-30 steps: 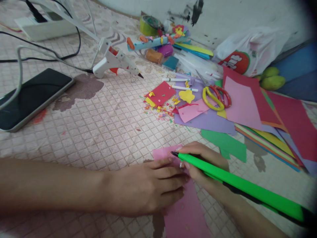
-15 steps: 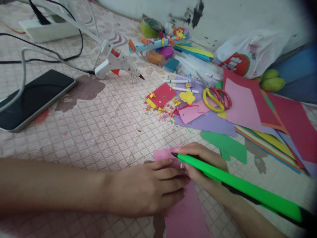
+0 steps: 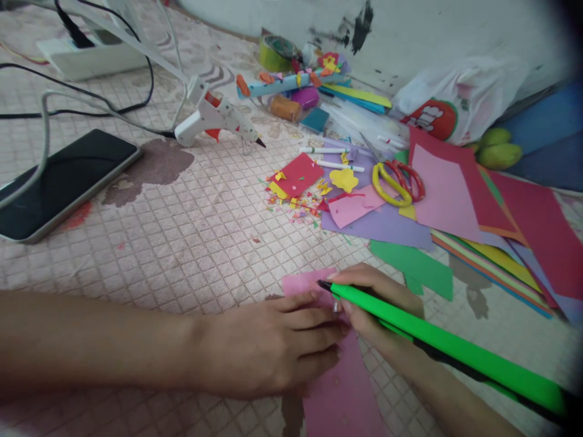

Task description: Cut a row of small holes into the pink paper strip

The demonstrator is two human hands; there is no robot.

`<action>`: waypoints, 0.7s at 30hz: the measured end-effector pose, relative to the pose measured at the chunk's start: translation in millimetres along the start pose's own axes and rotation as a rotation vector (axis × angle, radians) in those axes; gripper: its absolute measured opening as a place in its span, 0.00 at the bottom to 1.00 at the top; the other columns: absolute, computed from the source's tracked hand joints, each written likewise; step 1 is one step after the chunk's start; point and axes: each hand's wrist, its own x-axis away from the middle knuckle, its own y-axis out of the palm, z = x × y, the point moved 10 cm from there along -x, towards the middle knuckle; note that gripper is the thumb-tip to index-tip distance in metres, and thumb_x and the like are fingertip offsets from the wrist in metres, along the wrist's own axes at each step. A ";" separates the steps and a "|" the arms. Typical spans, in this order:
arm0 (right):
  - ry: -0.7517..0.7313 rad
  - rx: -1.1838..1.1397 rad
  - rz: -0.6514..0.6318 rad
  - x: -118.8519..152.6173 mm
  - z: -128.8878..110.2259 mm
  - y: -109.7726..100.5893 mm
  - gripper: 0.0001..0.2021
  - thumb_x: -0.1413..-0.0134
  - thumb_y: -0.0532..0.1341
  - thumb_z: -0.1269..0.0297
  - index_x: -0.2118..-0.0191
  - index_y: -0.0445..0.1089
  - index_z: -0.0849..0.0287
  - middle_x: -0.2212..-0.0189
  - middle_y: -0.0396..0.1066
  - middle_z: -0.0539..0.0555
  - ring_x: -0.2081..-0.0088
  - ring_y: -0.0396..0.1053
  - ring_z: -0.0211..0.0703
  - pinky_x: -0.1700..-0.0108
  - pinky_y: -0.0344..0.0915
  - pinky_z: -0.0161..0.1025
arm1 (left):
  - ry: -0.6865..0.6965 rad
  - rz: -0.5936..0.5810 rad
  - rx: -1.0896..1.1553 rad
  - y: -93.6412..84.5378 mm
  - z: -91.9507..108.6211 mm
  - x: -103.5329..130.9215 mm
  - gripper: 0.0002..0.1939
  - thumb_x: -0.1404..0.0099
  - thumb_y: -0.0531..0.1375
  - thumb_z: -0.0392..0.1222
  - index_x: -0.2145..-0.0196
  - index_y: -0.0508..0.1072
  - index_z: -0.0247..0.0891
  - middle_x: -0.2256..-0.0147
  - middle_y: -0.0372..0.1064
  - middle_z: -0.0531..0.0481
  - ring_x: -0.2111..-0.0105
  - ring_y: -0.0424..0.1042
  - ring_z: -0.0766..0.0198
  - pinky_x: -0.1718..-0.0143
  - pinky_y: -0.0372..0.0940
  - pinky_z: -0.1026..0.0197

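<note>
A pink paper strip (image 3: 341,382) lies on the patterned tablecloth at the lower middle. Across it my left hand (image 3: 277,343) rests flat, fingers stretched out and pressing the paper down. My right hand (image 3: 378,303) grips a bright green pen (image 3: 437,334) with a black tip. That tip points at the strip's upper end, just past my left fingertips; whether it touches the paper I cannot tell. The pen hides part of my right fingers.
A white glue gun (image 3: 218,115), a phone (image 3: 68,182) and a power strip (image 3: 91,54) with cables lie left. Scissors (image 3: 394,182), paper scraps (image 3: 298,176) and coloured sheets (image 3: 446,188) spread right. Behind are a tape roll (image 3: 277,53) and a plastic bag (image 3: 464,97).
My right hand and the green pen have shifted very slightly to the right. My left hand and the pink strip look the same.
</note>
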 end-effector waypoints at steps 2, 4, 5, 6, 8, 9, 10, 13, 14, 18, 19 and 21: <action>-0.011 0.000 0.002 -1.1 -2.3 0.1 0.11 0.48 0.59 0.75 0.63 0.72 0.50 0.69 0.76 0.49 0.68 0.74 0.42 0.66 0.72 0.41 | 0.003 -0.007 0.005 0.3 0.1 -0.4 0.18 0.28 0.51 0.40 0.45 0.69 0.30 0.41 0.63 0.42 0.40 0.61 0.55 0.36 0.56 0.52; -0.014 0.002 -0.006 -1.6 -3.3 0.9 0.12 0.48 0.59 0.76 0.63 0.72 0.50 0.69 0.76 0.49 0.68 0.74 0.41 0.66 0.72 0.39 | 0.000 -0.009 0.003 0.2 -0.3 -0.6 0.18 0.28 0.51 0.40 0.45 0.69 0.30 0.41 0.63 0.42 0.40 0.61 0.55 0.36 0.55 0.52; -0.017 0.001 -0.004 -1.7 -3.8 0.7 0.12 0.48 0.59 0.76 0.63 0.72 0.51 0.69 0.76 0.49 0.68 0.74 0.41 0.66 0.72 0.39 | -0.003 -0.007 0.001 0.0 -0.6 -0.7 0.18 0.28 0.51 0.40 0.45 0.69 0.31 0.41 0.63 0.42 0.39 0.61 0.56 0.35 0.54 0.53; -0.018 -0.001 -0.002 -1.7 -3.8 0.6 0.12 0.48 0.59 0.77 0.64 0.72 0.51 0.69 0.76 0.49 0.68 0.74 0.41 0.66 0.72 0.38 | -0.005 -0.005 -0.001 -0.2 -0.7 -0.7 0.18 0.28 0.50 0.39 0.45 0.69 0.31 0.41 0.63 0.43 0.39 0.61 0.56 0.35 0.54 0.53; -0.019 -0.003 0.008 -1.8 -3.9 -0.3 0.12 0.49 0.59 0.77 0.64 0.72 0.51 0.69 0.76 0.49 0.67 0.74 0.40 0.66 0.72 0.38 | -0.007 -0.003 -0.002 -0.3 -0.7 -0.5 0.18 0.28 0.50 0.39 0.45 0.69 0.31 0.41 0.63 0.43 0.39 0.61 0.56 0.35 0.54 0.53; -0.026 -0.005 0.019 -2.1 -4.8 -1.6 0.12 0.48 0.59 0.77 0.64 0.72 0.51 0.69 0.76 0.49 0.68 0.73 0.40 0.66 0.72 0.38 | -0.005 -0.001 0.001 -0.4 -0.5 -0.4 0.18 0.28 0.51 0.39 0.45 0.69 0.31 0.41 0.63 0.43 0.39 0.61 0.56 0.35 0.54 0.53; -0.036 -0.001 0.022 -2.5 -6.2 -2.0 0.12 0.48 0.59 0.76 0.64 0.72 0.51 0.69 0.76 0.49 0.68 0.74 0.40 0.66 0.72 0.38 | -0.003 0.002 0.003 -0.5 -0.4 -0.3 0.18 0.28 0.51 0.40 0.45 0.69 0.30 0.41 0.64 0.43 0.39 0.61 0.56 0.36 0.55 0.53; -0.053 0.014 -0.004 -4.4 -9.6 -0.3 0.11 0.48 0.59 0.75 0.64 0.73 0.51 0.69 0.77 0.50 0.68 0.74 0.42 0.67 0.73 0.39 | 0.002 0.008 0.011 -0.7 -0.2 0.0 0.18 0.28 0.51 0.40 0.45 0.69 0.30 0.41 0.64 0.43 0.39 0.61 0.56 0.36 0.55 0.53; -0.050 0.016 -0.013 -4.9 -9.8 0.3 0.11 0.48 0.59 0.75 0.63 0.73 0.51 0.69 0.77 0.50 0.68 0.75 0.42 0.67 0.73 0.39 | 0.003 0.009 0.013 -0.6 -0.3 0.1 0.18 0.28 0.51 0.40 0.45 0.69 0.30 0.41 0.64 0.43 0.39 0.61 0.56 0.36 0.55 0.53; -0.050 0.008 -0.013 -5.1 -9.7 -0.5 0.12 0.48 0.59 0.75 0.63 0.73 0.51 0.68 0.77 0.49 0.68 0.75 0.41 0.66 0.73 0.38 | 0.002 0.013 0.012 -0.6 -0.6 0.2 0.18 0.27 0.50 0.40 0.44 0.69 0.30 0.41 0.64 0.43 0.40 0.61 0.56 0.36 0.54 0.53; -0.047 0.008 -0.023 -5.0 -9.4 0.4 0.12 0.48 0.59 0.75 0.63 0.73 0.51 0.68 0.77 0.49 0.67 0.75 0.41 0.66 0.73 0.38 | 0.001 0.014 0.010 -0.8 -0.6 0.0 0.18 0.27 0.50 0.39 0.44 0.69 0.30 0.41 0.64 0.43 0.40 0.61 0.56 0.35 0.54 0.53; -0.044 0.010 -0.041 -5.3 -9.6 1.9 0.12 0.48 0.59 0.75 0.62 0.72 0.51 0.68 0.77 0.49 0.67 0.75 0.42 0.66 0.73 0.38 | 0.001 0.015 0.005 -1.4 -0.5 -0.3 0.18 0.28 0.51 0.39 0.44 0.69 0.30 0.41 0.64 0.43 0.40 0.61 0.56 0.35 0.54 0.53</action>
